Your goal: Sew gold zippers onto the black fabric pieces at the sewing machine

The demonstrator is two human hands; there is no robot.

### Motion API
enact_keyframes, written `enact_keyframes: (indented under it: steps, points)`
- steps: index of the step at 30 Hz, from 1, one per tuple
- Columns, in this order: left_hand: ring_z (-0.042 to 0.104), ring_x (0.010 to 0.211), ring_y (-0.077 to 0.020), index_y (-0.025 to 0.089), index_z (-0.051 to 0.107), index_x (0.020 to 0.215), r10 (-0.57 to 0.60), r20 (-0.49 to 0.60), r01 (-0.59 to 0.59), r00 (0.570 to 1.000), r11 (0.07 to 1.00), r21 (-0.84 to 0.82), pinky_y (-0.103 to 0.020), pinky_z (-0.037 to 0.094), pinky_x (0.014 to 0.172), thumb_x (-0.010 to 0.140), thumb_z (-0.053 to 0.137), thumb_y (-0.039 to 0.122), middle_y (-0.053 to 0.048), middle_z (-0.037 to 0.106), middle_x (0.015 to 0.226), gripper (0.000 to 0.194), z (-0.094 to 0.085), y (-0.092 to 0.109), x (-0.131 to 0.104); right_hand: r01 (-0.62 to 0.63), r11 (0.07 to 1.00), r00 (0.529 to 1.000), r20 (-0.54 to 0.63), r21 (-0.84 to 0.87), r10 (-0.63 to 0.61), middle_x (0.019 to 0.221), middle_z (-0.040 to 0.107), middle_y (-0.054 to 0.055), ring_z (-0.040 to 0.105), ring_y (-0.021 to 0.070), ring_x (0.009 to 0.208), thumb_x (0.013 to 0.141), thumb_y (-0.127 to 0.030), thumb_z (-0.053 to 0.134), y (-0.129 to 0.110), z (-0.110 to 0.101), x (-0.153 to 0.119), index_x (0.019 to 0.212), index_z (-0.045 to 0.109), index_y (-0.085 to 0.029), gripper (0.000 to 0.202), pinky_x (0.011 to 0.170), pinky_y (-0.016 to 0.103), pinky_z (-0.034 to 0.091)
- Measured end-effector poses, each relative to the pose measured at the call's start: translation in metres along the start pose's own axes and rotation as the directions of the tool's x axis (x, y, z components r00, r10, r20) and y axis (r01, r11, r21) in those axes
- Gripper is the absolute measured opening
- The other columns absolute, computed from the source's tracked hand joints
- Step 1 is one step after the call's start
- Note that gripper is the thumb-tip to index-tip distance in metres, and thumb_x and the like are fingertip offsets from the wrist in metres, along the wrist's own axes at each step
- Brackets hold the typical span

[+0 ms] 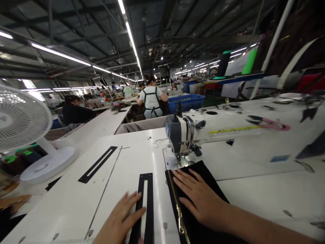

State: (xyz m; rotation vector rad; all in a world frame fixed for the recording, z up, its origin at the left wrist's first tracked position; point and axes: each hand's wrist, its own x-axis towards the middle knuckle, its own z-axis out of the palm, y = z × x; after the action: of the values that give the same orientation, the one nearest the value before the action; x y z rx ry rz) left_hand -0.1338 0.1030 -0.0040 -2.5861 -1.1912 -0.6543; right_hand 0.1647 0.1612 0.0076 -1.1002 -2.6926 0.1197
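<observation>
My right hand (196,195) lies with fingers spread on a black fabric piece (205,173) that has a gold zipper (179,217) along its left edge. The far end of this fabric reaches the presser foot (180,161) of a white sewing machine (215,127). To the left, my left hand (122,217) has its fingers apart over a black slotted frame piece (149,203), touching its left side. A second slotted black strip (98,164) rests diagonally farther left on the white table.
A white fan (48,162) stands at the left. Pink-handled snips (269,123) lie on the machine. Behind are a blue crate (186,102) and a person in a white shirt (151,98). Thread cones (250,61) stand at the upper right; another person in black (74,110) sits at the left.
</observation>
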Motion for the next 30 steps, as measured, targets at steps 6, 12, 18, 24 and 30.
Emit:
enact_keyframes:
  steps: [6,12,18,24,30]
  points:
    - [0.061,0.086,-0.0158,0.027,0.062,0.103,-0.243,-0.032,0.238,0.970,0.965,-0.107,-0.029,0.052,0.077,0.088,0.036,0.019,-0.003,0.061,0.094,0.031,0.005,-0.009,0.037,-0.039,0.994,0.999,0.035,0.100,0.036,0.145,0.018,0.006,0.015,0.0216,0.135,0.092,-0.034,0.031,0.005,0.002,-0.004,0.140,0.021,-0.017,0.051,0.109,0.052,0.015]
    - [0.056,0.108,-0.0163,0.016,0.050,0.121,0.111,-0.263,-0.099,0.958,0.993,0.056,-0.028,0.050,0.088,0.091,0.031,0.016,-0.009,0.060,0.117,0.036,0.024,0.034,0.090,-0.053,0.990,0.998,-0.037,0.128,0.058,0.144,0.024,0.008,0.020,0.0236,0.133,0.091,-0.031,0.037,0.017,0.000,-0.022,0.140,0.024,-0.019,0.052,0.108,0.052,0.017]
    - [0.063,0.095,-0.0202,0.009,0.061,0.101,0.238,-0.109,-0.217,0.965,0.961,0.173,-0.029,0.056,0.078,0.090,0.028,0.012,-0.011,0.067,0.103,0.035,0.060,0.063,0.127,-0.034,0.990,0.998,-0.049,0.138,0.041,0.144,0.025,0.009,0.023,0.0233,0.132,0.086,-0.020,0.040,0.023,-0.010,-0.031,0.141,0.017,-0.021,0.060,0.108,0.052,0.019]
    - [0.060,0.102,-0.0228,0.009,0.059,0.105,0.339,0.014,-0.327,0.941,0.896,0.301,-0.030,0.055,0.078,0.088,0.030,0.011,-0.013,0.063,0.110,0.034,0.060,0.057,0.124,-0.041,0.986,0.999,-0.024,0.164,0.046,0.144,0.024,0.011,0.023,0.0253,0.132,0.083,-0.019,0.041,0.029,-0.013,-0.028,0.141,0.021,-0.015,0.061,0.107,0.053,0.020]
    - [0.058,0.106,-0.0209,0.011,0.056,0.109,0.369,0.106,-0.383,0.923,0.867,0.318,-0.026,0.053,0.082,0.086,0.039,0.014,-0.012,0.060,0.117,0.029,0.067,0.046,0.122,-0.021,0.986,0.997,-0.071,0.166,0.033,0.141,0.029,0.014,0.027,0.0294,0.130,0.089,-0.035,0.041,0.037,0.001,-0.023,0.140,0.025,-0.019,0.055,0.103,0.057,0.023]
